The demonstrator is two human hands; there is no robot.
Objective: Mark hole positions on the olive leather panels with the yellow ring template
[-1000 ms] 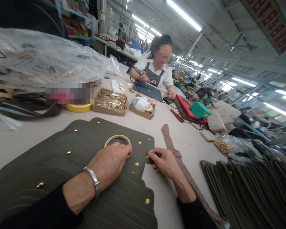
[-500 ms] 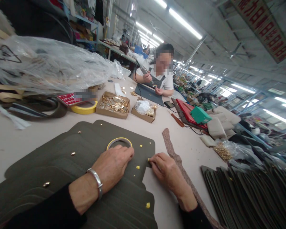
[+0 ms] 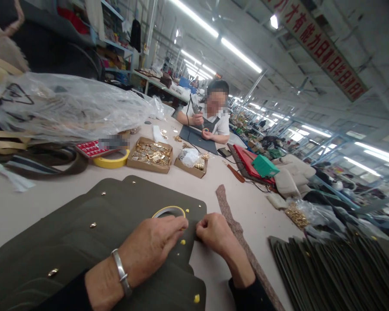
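A fanned stack of dark olive leather panels with small gold studs lies in front of me. My left hand, with a silver bracelet on the wrist, lies palm down on the top panel, fingers stretched toward its right edge beside a yellow tape roll. My right hand is closed in a pinch at that panel's right edge, gripping something too small to name. Small yellow bits dot the panels.
A brown patterned strip runs past my right hand. More olive panels are stacked at the right. Two cardboard boxes of gold hardware, a big yellow tape roll and plastic bags sit farther back. A person works across the table.
The view has tilted up and swung left. My hands have drawn closer together at the panel's right edge; my left fingers now reach further toward the right hand.
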